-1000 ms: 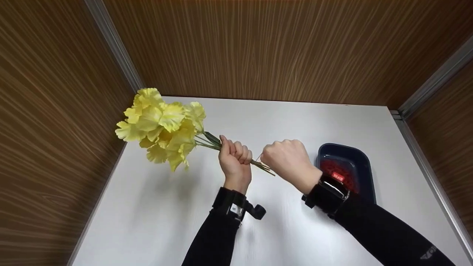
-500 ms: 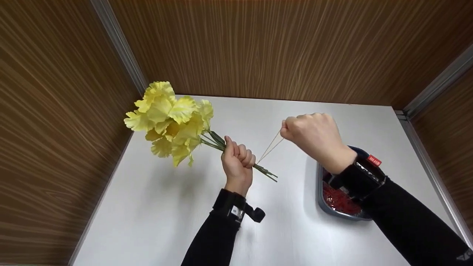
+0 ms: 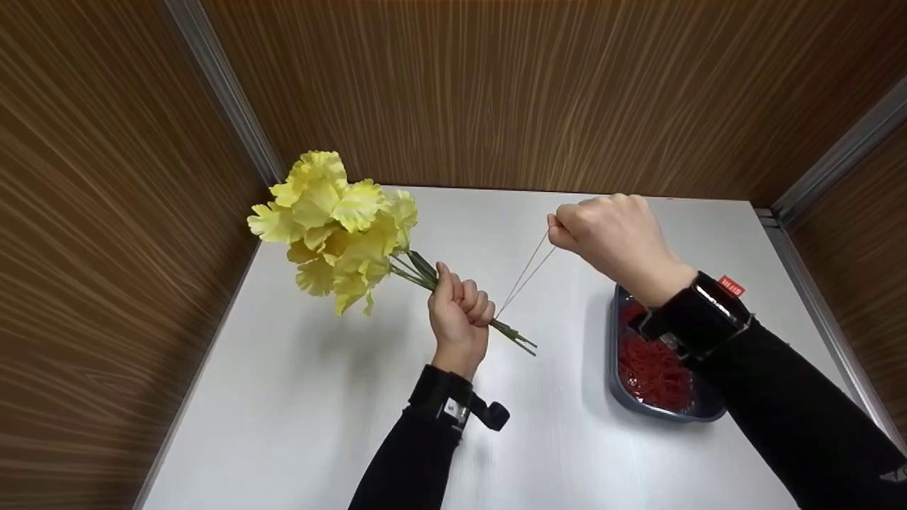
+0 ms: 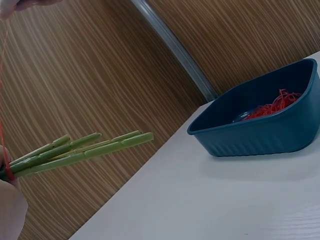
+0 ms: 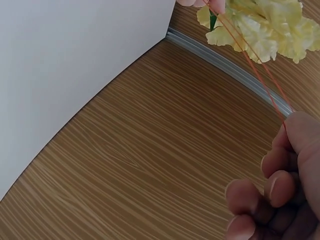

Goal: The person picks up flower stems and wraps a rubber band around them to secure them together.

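Left hand [image 3: 460, 312] fisted around the green stems [image 3: 506, 333] of a yellow flower bunch [image 3: 336, 227], held off the table [image 3: 297, 397]. Blooms angle up and away on the far-left side of the fist; cut stem ends poke out on its near-right side, seen fanned slightly in the left wrist view [image 4: 85, 147].

Right hand [image 3: 613, 237] closed, fingers pinching a thin rubber band [image 3: 523, 275]. Band runs taut as two strands from that pinch down to the stems at the edge of the left fist. Right wrist view shows the reddish strands [image 5: 255, 65] running from the fingertips [image 5: 295, 132] toward the blooms.

Below the right wrist, on the table: dark blue tray [image 3: 615, 368] holding a heap of red rubber bands [image 3: 652, 372]. Wood-grain walls on three sides.

Step in hand, by judgement: binding the stems, with the band anchored on them and drawn out under tension. Next move likely calls for carrying the stretched loop around the stem ends and back over them while the left fist keeps the bundle tight and steady. Too much pull risks a snap or a slip.
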